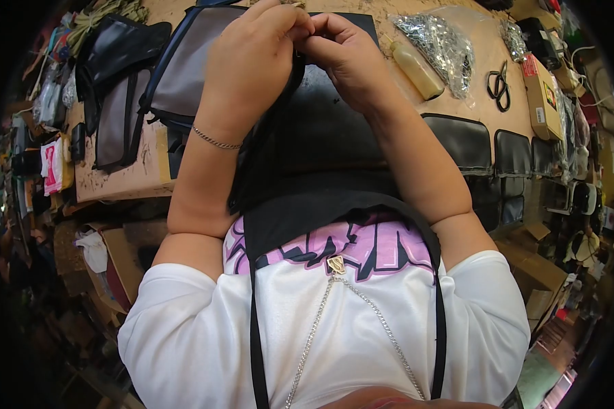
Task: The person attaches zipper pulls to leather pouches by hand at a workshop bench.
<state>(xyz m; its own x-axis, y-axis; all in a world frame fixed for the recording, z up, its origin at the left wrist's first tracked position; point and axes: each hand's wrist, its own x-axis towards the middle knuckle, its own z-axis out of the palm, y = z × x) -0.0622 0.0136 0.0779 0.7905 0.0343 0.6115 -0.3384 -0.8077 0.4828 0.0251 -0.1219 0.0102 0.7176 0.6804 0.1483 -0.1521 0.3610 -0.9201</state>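
My left hand (252, 51) and my right hand (344, 58) meet at the top middle of the head view, fingertips pinched close together. Whatever small thing lies between the fingertips is hidden by the fingers. Beneath them is a dark sheet or panel (317, 123) that reaches back toward my black apron (307, 211). Dark edging runs along it below the hands. Close by on one side sits a grey panel with black trim (187, 68), partly behind my forearm.
A bottle (416, 70), a plastic bag of metal pieces (440, 51), black scissors (499, 88) and a cardboard box (542, 99) lie at the right. Black pouches (460, 143) line the table's front edge. More black-and-grey pieces (119, 116) lie at the left.
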